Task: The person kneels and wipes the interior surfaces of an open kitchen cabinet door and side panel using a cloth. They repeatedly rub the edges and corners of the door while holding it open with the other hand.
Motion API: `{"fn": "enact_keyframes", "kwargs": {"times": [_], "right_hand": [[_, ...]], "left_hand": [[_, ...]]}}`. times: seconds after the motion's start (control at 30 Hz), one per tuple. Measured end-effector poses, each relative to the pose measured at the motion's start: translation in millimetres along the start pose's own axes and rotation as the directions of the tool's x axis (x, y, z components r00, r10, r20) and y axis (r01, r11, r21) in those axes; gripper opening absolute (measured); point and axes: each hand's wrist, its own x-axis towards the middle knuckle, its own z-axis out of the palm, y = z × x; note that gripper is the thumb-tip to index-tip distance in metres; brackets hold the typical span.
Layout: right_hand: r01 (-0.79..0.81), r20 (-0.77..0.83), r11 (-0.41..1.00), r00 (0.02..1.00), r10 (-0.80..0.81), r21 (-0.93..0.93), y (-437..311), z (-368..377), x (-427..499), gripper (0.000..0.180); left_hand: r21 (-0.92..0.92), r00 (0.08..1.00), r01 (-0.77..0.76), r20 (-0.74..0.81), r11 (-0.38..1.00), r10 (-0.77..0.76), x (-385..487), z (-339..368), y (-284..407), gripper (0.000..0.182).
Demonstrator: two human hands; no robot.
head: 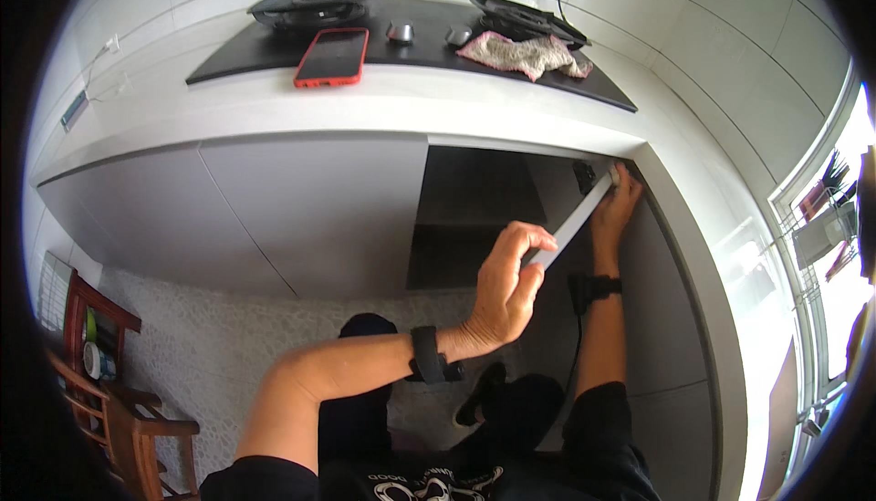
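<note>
My left hand [510,282] grips the free edge of an open cabinet door [578,222] below the counter, with fingers over its top corner. Near the hinge end of the same door, my right hand [618,201] holds something small and pale against the top edge, perhaps a cloth; the fingers partly hide it. A dark hinge [584,176] shows just left of that hand. Behind the door, the dark cabinet interior [479,193] is exposed. Both wrists wear black straps.
Above, a black gas hob [410,49] carries a red-cased phone [333,56], two knobs and a crumpled cloth [523,55]. Closed grey cabinet fronts [315,207] run left. The white counter [691,227] turns down the right side. A wooden chair [147,426] stands lower left.
</note>
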Motion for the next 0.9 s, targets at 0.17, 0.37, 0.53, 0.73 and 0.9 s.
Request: {"fn": "enact_keyframes", "kwargs": {"times": [0.17, 0.37, 0.53, 0.73, 0.9], "right_hand": [[-0.048, 0.111, 0.998, 0.993, 0.052, -0.033, 4.0, -7.4, 6.2, 0.048], [0.017, 0.177, 0.999, 0.984, -0.012, -0.027, -54.5, -42.3, -7.2, 0.051], [0.127, 0.195, 0.987, 0.970, -0.144, 0.099, -131.0, -89.7, -47.1, 0.052], [0.124, 0.296, 0.972, 0.938, -0.180, 0.198, -203.2, -148.2, -90.5, 0.056], [0.042, 0.363, 0.955, 0.919, -0.152, 0.293, -212.3, -158.1, -88.1, 0.060]], "left_hand": [[0.084, 0.998, -0.031, -0.048, 0.996, 0.035, -3.0, 1.4, -2.6, 0.021], [0.128, 0.992, -0.015, -0.124, 0.992, 0.031, -4.8, 4.2, -3.4, 0.024], [-0.054, 0.988, 0.085, -0.125, 0.995, -0.091, -8.5, 9.2, -10.1, 0.030], [-0.366, 0.934, 0.294, -0.084, 0.883, -0.346, -16.5, 16.7, -14.9, 0.031], [-0.396, 0.887, 0.406, -0.046, 0.823, -0.460, -13.9, 16.2, -16.2, 0.041]]}}
